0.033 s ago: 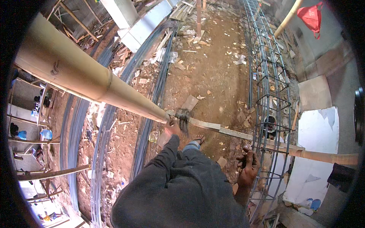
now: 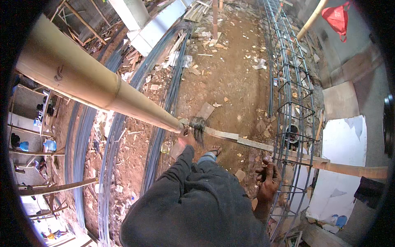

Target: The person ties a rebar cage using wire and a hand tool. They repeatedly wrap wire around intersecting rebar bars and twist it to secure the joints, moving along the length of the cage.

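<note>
A bundle of thin dark tie wires [image 2: 199, 126] hangs over a wooden batten [image 2: 256, 144]. Right beside it, at the lower end of a thick bamboo pole [image 2: 119, 92], is my left hand [image 2: 186, 138]. Its fingers are bent and pressed together; whatever they pinch is hidden. My right hand [image 2: 269, 179] is raised at the near left side of a long rebar cage [image 2: 293, 107], its fingers curled inward. Something small and pale shows by its fingertips, too small to name. The cage, made of long bars with square stirrups, rests across the batten.
Bundles of long steel bars [image 2: 154, 154] lie on the dirt floor [image 2: 230, 82] at left, among wood scraps and litter. White boards [image 2: 343, 142] lean by the right wall, where a red bag [image 2: 336, 20] hangs. A white column [image 2: 131, 16] stands at the far left.
</note>
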The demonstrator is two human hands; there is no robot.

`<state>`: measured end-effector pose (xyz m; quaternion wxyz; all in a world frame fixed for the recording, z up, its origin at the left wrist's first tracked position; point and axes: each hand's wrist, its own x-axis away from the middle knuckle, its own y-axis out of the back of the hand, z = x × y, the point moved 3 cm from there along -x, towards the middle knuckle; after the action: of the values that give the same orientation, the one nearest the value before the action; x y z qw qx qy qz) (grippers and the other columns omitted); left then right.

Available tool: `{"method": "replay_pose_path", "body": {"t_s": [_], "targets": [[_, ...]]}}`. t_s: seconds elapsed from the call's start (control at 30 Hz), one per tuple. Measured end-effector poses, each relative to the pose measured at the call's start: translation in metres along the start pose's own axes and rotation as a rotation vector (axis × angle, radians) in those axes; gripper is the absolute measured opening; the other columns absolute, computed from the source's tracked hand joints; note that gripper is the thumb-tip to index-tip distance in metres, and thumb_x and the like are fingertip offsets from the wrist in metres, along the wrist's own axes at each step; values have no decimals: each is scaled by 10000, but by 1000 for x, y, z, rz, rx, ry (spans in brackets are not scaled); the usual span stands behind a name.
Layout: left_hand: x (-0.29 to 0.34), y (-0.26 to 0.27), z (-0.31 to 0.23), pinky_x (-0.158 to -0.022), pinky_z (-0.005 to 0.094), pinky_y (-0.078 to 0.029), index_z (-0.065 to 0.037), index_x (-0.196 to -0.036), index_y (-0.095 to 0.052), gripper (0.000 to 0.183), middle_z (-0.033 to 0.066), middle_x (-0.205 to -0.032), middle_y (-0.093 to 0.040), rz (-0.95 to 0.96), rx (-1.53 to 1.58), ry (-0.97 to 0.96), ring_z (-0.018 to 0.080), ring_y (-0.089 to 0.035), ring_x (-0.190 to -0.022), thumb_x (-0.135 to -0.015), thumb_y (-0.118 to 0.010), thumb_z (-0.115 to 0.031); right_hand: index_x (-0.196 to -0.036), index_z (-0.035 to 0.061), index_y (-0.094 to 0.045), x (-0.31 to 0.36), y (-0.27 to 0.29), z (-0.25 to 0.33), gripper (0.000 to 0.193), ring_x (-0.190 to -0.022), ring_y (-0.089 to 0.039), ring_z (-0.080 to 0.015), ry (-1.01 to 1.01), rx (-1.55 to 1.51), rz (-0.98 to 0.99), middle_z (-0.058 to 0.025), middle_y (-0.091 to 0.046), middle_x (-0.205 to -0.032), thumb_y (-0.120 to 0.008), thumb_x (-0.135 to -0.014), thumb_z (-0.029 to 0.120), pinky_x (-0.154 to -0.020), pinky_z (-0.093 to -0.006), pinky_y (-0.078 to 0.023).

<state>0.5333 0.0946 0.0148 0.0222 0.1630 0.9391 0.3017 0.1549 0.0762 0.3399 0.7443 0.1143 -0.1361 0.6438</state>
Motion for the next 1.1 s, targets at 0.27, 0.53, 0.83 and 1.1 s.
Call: {"method": "replay_pose_path", "body": {"t_s": [0.27, 0.53, 0.83, 1.1], "targets": [[-12, -5, -26, -816, 452, -574, -20, -1131, -767, 287, 193, -1049, -779, 28, 105, -33, 294, -749, -907, -900, -814, -184, -1262, 45, -685, -10, -11, 1, 363, -585, -532, -42, 57, 2, -2, -10, -664, -758, -554, -1119, 352, -515, -202, -395], [77, 54, -188, -719, 356, -594, -48, -1121, -723, 179, 168, -1054, -723, 621, 291, -774, 316, -738, -867, -942, -714, -47, -1515, 42, -505, -37, -38, 8, 584, -828, -548, -53, 80, -128, 139, -33, -668, -1057, -535, -1105, 457, -675, -205, -430], [137, 79, -227, -721, 486, -575, -97, -1147, -649, 233, 133, -1015, -633, 1267, 58, -1266, 368, -694, -866, -946, -721, -191, -1425, 37, -595, -66, -39, 44, 446, -680, -476, -76, 74, -319, 68, 25, -543, -797, -567, -1113, 354, -606, -249, -398], [127, 95, -301, -1011, 403, -531, -48, -1487, -562, 604, 183, -1384, -653, 1308, 218, -536, 304, -660, -1202, -1032, -658, -434, -1025, 56, -685, -39, -17, 95, 376, -536, -274, -42, 432, 1, -204, 84, -309, -615, -521, -1131, 378, -508, -266, -260]]}}
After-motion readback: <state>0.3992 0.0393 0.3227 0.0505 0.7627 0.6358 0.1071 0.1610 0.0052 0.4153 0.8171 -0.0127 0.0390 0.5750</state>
